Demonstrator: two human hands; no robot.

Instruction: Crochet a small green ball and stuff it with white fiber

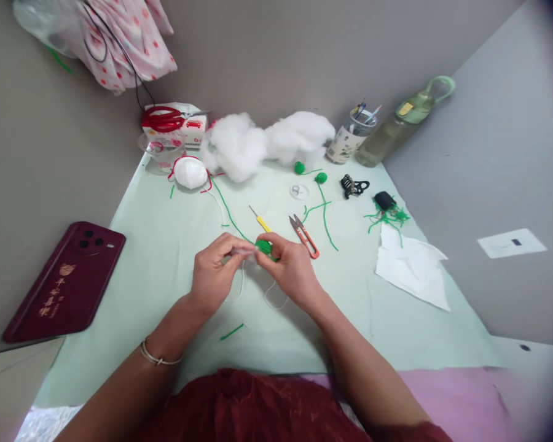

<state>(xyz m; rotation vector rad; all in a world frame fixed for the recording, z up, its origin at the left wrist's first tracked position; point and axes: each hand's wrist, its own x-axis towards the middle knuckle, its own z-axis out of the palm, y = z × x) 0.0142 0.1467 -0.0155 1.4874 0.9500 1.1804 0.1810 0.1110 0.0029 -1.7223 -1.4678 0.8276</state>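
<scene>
My right hand (291, 263) is closed, with thumb and fingers around a small green crocheted piece (263, 247). Close against it, my left hand (217, 263) pinches its fingertips together; what lies between them is too small and blurred to make out. Thin white thread (276, 305) hangs below the hands in loose loops. A length of green yarn (228, 210) runs from the back left up to the crocheted piece. Just beyond the fingers lies a yellow-handled crochet hook (260, 221). Orange thread snips (305, 236) rest beside my right hand.
White stuffing (239, 147), a white yarn ball (190, 172) and red scissors (163, 119) stand along the back. Two green crocheted balls (321, 178) trail yarn tails. Right: a hair claw (354, 186), bottle (391, 132), pen jar (351, 140) and white tissue (410, 270). Left: a maroon phone (69, 282).
</scene>
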